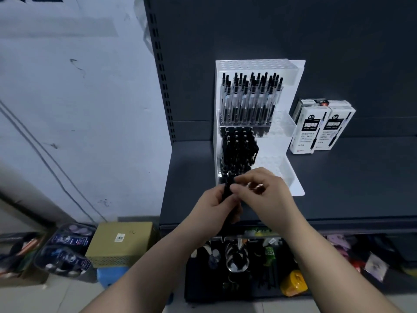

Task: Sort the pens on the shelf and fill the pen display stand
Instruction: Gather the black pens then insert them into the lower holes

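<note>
A white tiered pen display stand [291,91] stands on the dark shelf [338,177]. Its upper tier holds several clear pens with black caps [250,100]; the tier below holds several black pens [237,152]. In front of the stand's lowest tier, my left hand [212,208] grips a bunch of black pens [228,188] upright. My right hand [264,195] pinches the top of one pen in that bunch with thumb and fingertips.
Two white pen boxes [322,129] stand upright on the shelf right of the stand. Below the shelf hang mixed goods and a yellow item [293,283]. On the floor at left sit a cardboard box [121,242] and plastic packs [65,251].
</note>
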Demonstrator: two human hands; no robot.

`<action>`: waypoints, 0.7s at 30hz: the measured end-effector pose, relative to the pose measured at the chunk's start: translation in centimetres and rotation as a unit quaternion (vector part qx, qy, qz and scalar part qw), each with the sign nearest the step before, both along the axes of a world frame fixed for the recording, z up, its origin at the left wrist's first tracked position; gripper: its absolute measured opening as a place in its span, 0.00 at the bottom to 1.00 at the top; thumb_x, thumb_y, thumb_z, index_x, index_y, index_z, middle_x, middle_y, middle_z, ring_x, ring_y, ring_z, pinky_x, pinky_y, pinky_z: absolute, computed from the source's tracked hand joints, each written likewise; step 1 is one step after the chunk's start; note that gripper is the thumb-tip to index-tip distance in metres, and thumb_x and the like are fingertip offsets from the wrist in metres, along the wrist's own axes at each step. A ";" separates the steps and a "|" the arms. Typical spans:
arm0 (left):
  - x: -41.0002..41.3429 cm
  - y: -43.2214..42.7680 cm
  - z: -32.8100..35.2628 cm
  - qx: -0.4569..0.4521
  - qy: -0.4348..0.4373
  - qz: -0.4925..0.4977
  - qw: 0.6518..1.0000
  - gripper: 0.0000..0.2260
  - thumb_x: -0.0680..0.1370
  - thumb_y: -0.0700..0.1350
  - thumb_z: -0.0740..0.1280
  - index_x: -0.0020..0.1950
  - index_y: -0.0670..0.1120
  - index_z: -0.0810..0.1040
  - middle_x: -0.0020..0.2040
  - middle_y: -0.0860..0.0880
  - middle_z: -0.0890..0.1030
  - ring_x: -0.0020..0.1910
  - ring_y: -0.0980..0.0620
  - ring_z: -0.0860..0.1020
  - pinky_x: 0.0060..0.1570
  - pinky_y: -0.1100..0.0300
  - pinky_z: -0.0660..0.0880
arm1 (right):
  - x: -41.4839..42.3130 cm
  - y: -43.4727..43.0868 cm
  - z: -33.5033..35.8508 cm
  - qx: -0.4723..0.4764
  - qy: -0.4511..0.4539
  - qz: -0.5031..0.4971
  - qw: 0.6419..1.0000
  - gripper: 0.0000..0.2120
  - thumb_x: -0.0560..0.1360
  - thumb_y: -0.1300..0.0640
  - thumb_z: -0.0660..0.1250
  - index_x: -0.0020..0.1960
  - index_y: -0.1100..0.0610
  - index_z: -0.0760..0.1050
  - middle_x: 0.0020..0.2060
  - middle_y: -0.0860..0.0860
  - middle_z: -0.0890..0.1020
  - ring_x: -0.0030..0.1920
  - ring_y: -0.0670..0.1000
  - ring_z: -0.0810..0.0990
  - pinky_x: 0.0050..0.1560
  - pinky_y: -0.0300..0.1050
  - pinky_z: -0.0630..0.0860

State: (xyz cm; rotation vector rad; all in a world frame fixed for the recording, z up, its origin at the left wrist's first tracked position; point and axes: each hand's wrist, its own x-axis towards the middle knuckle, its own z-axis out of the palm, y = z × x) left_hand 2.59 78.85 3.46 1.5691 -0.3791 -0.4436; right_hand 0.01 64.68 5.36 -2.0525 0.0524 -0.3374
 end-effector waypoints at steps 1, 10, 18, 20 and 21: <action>-0.1 -0.3 0.1 0.006 -0.006 -0.009 1.000 0.06 0.81 0.41 0.60 0.48 0.43 0.76 0.32 0.50 0.77 0.31 0.52 0.75 0.34 0.61 0.73 | 0.0 -0.1 0.1 0.006 0.009 0.020 1.000 0.03 0.71 0.55 0.74 0.42 0.49 0.80 0.44 0.46 0.80 0.41 0.41 0.77 0.41 0.31 0.72; 1.8 -0.1 -1.0 0.154 -0.214 0.179 0.948 0.03 0.76 0.47 0.69 0.48 0.51 0.77 0.44 0.55 0.80 0.43 0.58 0.78 0.45 0.64 0.75 | 1.3 -5.0 4.4 0.106 -0.149 -0.137 0.974 0.08 0.75 0.61 0.69 0.41 0.49 0.78 0.32 0.44 0.81 0.34 0.43 0.80 0.38 0.36 0.79; 3.8 0.4 -3.3 0.289 -0.312 0.185 0.886 0.14 0.78 0.48 0.64 0.63 0.47 0.76 0.57 0.52 0.80 0.57 0.53 0.76 0.54 0.65 0.67 | 6.0 -5.5 3.6 0.010 -0.166 -0.157 0.974 0.03 0.76 0.57 0.68 0.49 0.52 0.79 0.37 0.43 0.80 0.40 0.45 0.81 0.46 0.38 0.78; 3.6 0.4 -3.5 0.287 -0.328 0.190 0.880 0.13 0.78 0.47 0.65 0.62 0.47 0.77 0.56 0.51 0.81 0.55 0.52 0.77 0.52 0.66 0.67 | 6.9 -5.2 2.7 -0.022 -0.153 -0.152 0.976 0.04 0.76 0.56 0.68 0.49 0.54 0.80 0.37 0.42 0.80 0.40 0.43 0.79 0.46 0.38 0.77; 3.5 0.4 -3.5 0.290 -0.336 0.193 0.875 0.13 0.78 0.46 0.65 0.62 0.46 0.78 0.54 0.50 0.82 0.53 0.51 0.78 0.51 0.65 0.67 | 7.3 -5.1 2.1 -0.042 -0.140 -0.150 0.978 0.05 0.76 0.55 0.67 0.49 0.56 0.80 0.36 0.43 0.80 0.39 0.44 0.79 0.46 0.40 0.77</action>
